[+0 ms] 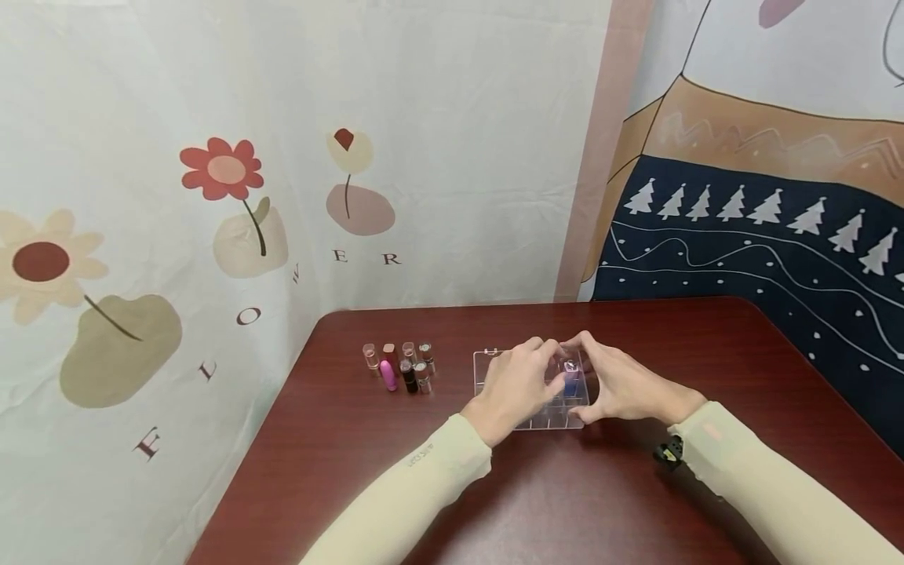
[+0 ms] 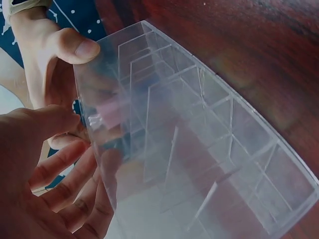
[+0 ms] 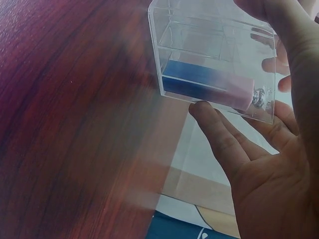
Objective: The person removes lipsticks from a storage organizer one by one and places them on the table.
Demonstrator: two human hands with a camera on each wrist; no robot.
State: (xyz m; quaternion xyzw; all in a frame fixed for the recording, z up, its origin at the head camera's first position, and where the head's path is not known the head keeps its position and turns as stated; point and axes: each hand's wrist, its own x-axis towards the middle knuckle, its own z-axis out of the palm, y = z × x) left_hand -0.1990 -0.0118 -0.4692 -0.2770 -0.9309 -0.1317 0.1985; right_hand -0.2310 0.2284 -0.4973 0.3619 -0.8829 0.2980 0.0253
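A clear compartment organizer [image 1: 551, 424] sits on the table under both hands, its dividers [image 2: 232, 122] plain in the left wrist view. In its right part stands a blue tube with a pink section, lipstick-like [image 3: 207, 82], inside one compartment. My right hand [image 1: 625, 386] grips the organizer's right side, thumb at the near corner and fingers at the far one. Over the organizer's middle hovers my left hand [image 1: 510, 384], fingers loosely bent and spread close to the tube, with nothing seen in its grasp. Its fingertips are partly hidden in the head view.
Several lipstick tubes stand grouped on the table's left side, among them a pink one [image 1: 388, 375] and a black one [image 1: 409, 377]. The brown table [image 1: 318, 486] meets a printed cloth backdrop [image 1: 452, 157] along its far edge.
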